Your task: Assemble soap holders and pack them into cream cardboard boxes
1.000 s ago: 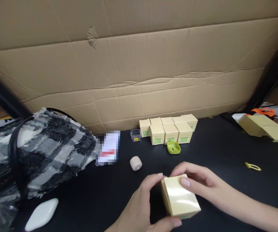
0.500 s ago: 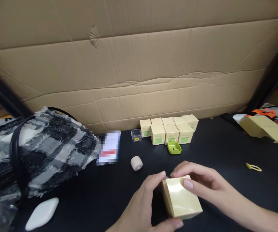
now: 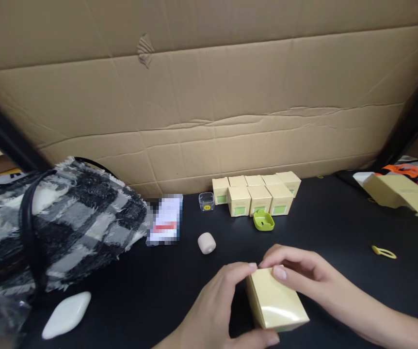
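I hold a pale yellow box (image 3: 276, 303) with both hands near the front edge of the black desk (image 3: 340, 232). My left hand (image 3: 218, 310) has its grip closed on the left side of the box, thumb below and fingers at its far top corner. My right hand (image 3: 296, 274) pinches the far end of the box, its fingertips meeting the left ones there. Near the back edge, against the cardboard wall (image 3: 209, 97), stands a group of small boxes (image 3: 256, 194), with a green clip (image 3: 263, 221) just before them. A plaid bag (image 3: 56, 228) lies at the left side.
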Demonstrator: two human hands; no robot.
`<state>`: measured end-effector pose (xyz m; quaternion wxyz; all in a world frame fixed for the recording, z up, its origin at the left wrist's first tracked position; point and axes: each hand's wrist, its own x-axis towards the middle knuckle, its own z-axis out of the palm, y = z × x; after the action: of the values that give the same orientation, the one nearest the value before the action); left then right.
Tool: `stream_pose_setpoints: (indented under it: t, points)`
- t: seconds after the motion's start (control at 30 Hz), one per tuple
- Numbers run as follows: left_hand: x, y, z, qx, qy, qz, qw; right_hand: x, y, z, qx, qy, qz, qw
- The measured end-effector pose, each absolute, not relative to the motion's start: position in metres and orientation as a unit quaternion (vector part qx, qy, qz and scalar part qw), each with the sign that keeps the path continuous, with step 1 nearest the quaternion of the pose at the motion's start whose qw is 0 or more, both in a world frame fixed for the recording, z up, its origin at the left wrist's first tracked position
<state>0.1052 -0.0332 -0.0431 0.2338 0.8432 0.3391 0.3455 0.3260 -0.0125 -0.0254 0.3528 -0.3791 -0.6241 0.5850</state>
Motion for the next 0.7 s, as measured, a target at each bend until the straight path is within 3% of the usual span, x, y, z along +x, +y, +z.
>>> stream_pose_setpoints:
  t: [0.13,0.23,0.37,0.5,0.7]
  points:
    - [0.107,-0.033,-0.042,0.850,0.328,0.349,0.220,0.323,-0.013,-0.029,-0.390,-0.618,0.585,0.351]
    - [0.107,-0.030,-0.041,0.871,0.315,0.348,0.147,0.322,-0.014,-0.032,-0.390,-0.636,0.557,0.365]
    - [0.108,-0.026,-0.039,0.897,0.307,0.319,0.009,0.329,-0.018,-0.025,-0.385,-0.760,0.384,0.357]
    - [0.110,-0.026,-0.038,0.889,0.313,0.334,-0.020,0.335,-0.021,-0.007,-0.310,-0.893,0.178,0.274]
    - [0.106,-0.027,-0.043,0.898,0.284,0.335,0.015,0.349,-0.019,0.023,-0.314,-0.920,0.158,0.172]
